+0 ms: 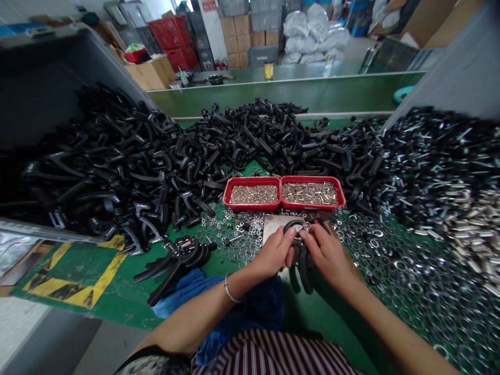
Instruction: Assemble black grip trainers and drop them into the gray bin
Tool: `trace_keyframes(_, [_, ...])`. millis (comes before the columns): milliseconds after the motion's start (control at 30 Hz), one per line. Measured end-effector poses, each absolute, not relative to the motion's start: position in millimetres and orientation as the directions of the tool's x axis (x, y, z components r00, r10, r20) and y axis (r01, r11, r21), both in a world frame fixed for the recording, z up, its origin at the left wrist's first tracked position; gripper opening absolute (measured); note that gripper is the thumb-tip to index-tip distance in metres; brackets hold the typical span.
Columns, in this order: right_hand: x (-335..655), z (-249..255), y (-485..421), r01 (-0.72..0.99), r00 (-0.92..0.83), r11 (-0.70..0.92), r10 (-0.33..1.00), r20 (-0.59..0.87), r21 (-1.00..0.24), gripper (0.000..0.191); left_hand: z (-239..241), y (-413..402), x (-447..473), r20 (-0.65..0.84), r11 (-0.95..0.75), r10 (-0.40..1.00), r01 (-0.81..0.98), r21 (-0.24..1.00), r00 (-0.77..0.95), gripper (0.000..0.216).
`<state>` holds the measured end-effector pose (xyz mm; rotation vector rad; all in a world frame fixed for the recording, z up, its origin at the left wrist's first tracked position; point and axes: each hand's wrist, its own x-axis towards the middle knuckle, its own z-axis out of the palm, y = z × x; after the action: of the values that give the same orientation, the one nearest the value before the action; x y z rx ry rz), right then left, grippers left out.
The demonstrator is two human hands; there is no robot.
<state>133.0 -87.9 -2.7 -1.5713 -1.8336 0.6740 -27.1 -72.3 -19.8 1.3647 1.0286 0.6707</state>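
Over a small metal plate (272,225), both hands are closed on a black curved clamp part (304,271). My left hand (275,252) grips its left side, thumb and forefinger near the curved upper end. On the right, my right hand (330,255) pinches the same part close to the left thumb. Something small and shiny shows between the fingertips, too small to make out. A curved black arm of the part hangs below the hands. Just beyond the plate are two red trays (284,200), filled with small metal pins.
A large heap of black clamp parts (242,135) spreads across the back and left. Several assembled-looking black clamps (177,260) lie by a blue cloth (195,291). Metal rings (390,271), silvery sleeves (469,224) and black-headed screws (441,151) cover the right side.
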Motion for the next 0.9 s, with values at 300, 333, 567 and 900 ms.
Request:
trace_keyframes(300, [136.9,6.3,-107.1,0.551,-0.18,0.131,0.983,0.036,-0.824,0.029,-8.8,-85.9,-44.5,-0.133,-0.204,0.897,0.663,0.72,0.421,0.054])
trace_keyframes(333, [137.4,8.7,-109.1,0.532,-0.204,0.122,0.979,0.012,-0.838,0.029,-6.6,-86.3,-48.0,-0.121,-0.269,0.879,0.688,0.674,0.462,0.057])
trace_keyframes(567, [132.0,8.6,-127.4,0.414,-0.278,0.111,0.961,-0.009,-0.903,0.028,3.3,-92.5,-67.1,-0.093,-0.564,0.708,0.64,0.522,0.7,0.073])
trace_keyframes(900, [133.9,13.3,-111.7,0.588,-0.31,0.067,0.939,-0.147,-0.806,0.031,23.4,-61.9,-63.4,-0.223,-0.582,0.62,0.632,0.512,0.752,0.075])
